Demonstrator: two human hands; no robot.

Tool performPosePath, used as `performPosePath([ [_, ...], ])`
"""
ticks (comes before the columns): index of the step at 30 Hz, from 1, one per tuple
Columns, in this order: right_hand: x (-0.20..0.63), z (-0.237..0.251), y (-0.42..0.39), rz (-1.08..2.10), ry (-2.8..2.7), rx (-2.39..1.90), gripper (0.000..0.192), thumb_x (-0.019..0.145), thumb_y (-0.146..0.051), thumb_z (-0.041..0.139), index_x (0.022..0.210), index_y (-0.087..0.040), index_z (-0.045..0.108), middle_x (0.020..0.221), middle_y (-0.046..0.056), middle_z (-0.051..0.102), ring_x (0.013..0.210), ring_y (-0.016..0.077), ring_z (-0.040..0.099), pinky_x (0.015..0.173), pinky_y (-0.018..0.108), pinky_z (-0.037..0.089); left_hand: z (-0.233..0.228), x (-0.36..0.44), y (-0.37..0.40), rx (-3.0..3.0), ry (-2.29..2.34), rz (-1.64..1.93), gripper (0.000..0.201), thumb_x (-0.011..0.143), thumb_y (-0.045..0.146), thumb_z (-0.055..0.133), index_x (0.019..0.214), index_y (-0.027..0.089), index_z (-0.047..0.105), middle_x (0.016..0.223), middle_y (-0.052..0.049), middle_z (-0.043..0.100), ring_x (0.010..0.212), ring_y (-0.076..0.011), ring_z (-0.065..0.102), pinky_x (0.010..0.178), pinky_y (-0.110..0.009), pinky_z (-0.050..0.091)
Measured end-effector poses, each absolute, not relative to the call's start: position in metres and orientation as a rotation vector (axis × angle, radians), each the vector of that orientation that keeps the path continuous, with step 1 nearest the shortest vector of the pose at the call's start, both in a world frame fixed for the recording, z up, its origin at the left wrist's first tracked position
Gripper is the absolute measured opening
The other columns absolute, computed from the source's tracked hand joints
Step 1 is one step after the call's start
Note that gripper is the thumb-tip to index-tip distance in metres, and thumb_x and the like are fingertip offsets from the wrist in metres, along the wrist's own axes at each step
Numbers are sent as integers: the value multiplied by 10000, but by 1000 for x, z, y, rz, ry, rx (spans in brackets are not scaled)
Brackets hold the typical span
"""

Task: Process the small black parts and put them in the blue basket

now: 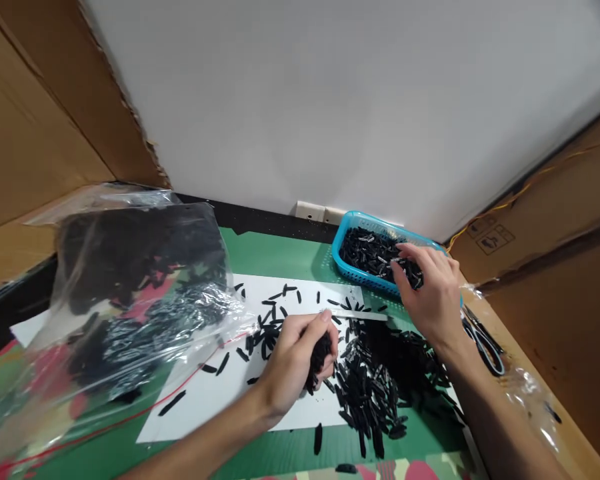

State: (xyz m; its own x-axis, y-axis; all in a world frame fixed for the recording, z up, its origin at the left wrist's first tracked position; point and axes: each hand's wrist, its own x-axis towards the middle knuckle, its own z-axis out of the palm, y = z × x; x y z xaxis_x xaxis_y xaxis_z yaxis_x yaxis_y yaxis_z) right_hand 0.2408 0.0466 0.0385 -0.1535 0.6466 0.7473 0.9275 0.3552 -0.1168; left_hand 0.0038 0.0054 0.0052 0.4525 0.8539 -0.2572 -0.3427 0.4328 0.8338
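The green worktop [280,253] carries a clear bag [130,293] of black pieces at your left and a white sheet [230,393] under the loose black pieces [380,387]. Keep the blue basket [347,230] close, since your right hand [430,293] reaches over its rim, fingers pinching pieces. Your left hand [295,360] is curled tight round a bundle; grip it evenly so none slips.

The left hand [297,357] is curled tight like a fist, thumb on top, arm coming in low; the right hand [427,293] stretches forward, palm down, fingers bent.
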Motion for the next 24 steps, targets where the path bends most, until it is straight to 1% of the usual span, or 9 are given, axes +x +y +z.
performPosePath([
  [3,230,35,37,-172,-1894,-1248,80,1006,-176,636,1054,-221,682,988,64,753,929,246,681,855,415,495,5,4,4,759,752,825,519,950,609,589,694,157,591,508,35,448,397,-72,389,369,-171,259],
  [4,224,32,31,-38,-1936,-1180,79,1001,-163,641,1031,-222,685,977,59,747,914,233,676,830,393,504,5,4,4,749,748,810,522,955,614,574,699,159,592,507,35,448,393,-72,383,365,-173,255],
  [7,205,22,10,302,-1986,-1016,95,984,-137,658,1026,-217,687,946,48,735,885,211,668,802,363,520,4,6,2,716,745,773,517,953,626,568,716,166,591,508,39,450,380,-70,364,357,-177,237],
  [11,190,14,-2,566,-1988,-916,121,972,-137,683,1063,-212,711,974,49,743,908,204,665,824,364,527,3,9,0,652,789,771,474,922,630,614,768,184,572,511,39,493,375,-80,396,360,-179,246],
  [14,190,14,-2,671,-1967,-894,146,957,-141,703,1078,-218,732,996,49,735,922,202,665,842,371,525,2,10,-1,627,843,760,447,892,619,662,804,194,558,504,38,517,379,-87,418,367,-176,277],
  [17,191,17,-4,663,-1966,-895,153,921,-151,743,1061,-213,742,998,54,716,920,208,653,837,380,514,2,10,0,631,850,760,442,886,620,670,814,197,560,495,45,508,379,-88,415,365,-174,284],
  [20,191,18,-6,637,-1966,-919,124,907,-149,755,1016,-205,739,1000,60,705,928,212,641,849,387,502,2,10,0,650,859,766,428,885,605,676,807,201,555,483,53,490,375,-88,405,359,-171,270],
  [24,189,17,-8,720,-1916,-981,76,922,-142,735,961,-205,717,999,49,688,953,200,638,877,368,505,2,11,0,719,865,755,421,920,573,641,765,192,554,483,48,474,383,-85,407,366,-174,282],
])
